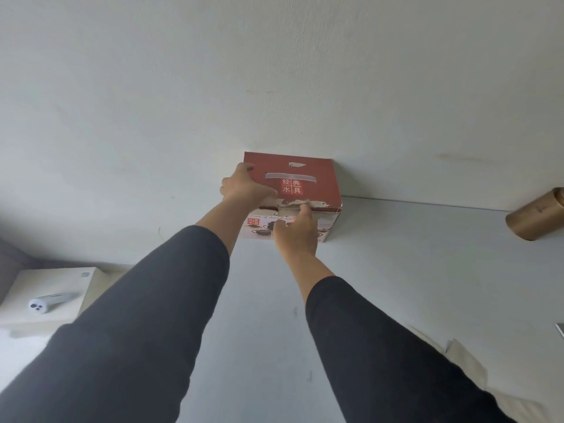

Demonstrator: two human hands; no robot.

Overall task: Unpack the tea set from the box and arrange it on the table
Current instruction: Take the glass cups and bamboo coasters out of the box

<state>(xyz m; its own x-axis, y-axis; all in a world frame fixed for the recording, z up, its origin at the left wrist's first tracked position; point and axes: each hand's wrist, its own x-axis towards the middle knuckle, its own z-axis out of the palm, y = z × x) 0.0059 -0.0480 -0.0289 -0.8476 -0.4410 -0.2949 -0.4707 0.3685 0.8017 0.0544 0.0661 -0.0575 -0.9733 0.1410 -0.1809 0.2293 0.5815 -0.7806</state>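
A red cardboard tea set box (pixel 320 181) stands closed on the white table (pixel 412 270), pushed against the wall. Its lid carries a strip of clear tape and red squares with white characters; the front shows pictures of cups. My left hand (pixel 244 187) lies on the lid's left side, fingers curled over the left edge. My right hand (pixel 296 232) presses on the box's front, fingertips at the worn front edge of the lid. No tea set pieces are visible; the box hides its contents.
A brass-coloured cylindrical tin (pixel 534 216) lies at the table's far right by the wall. To the left stands a low white box (pixel 61 288) with a small white handheld device (pixel 50 302) on it. Beige cloth (pixel 467 361) drapes the table's near right edge.
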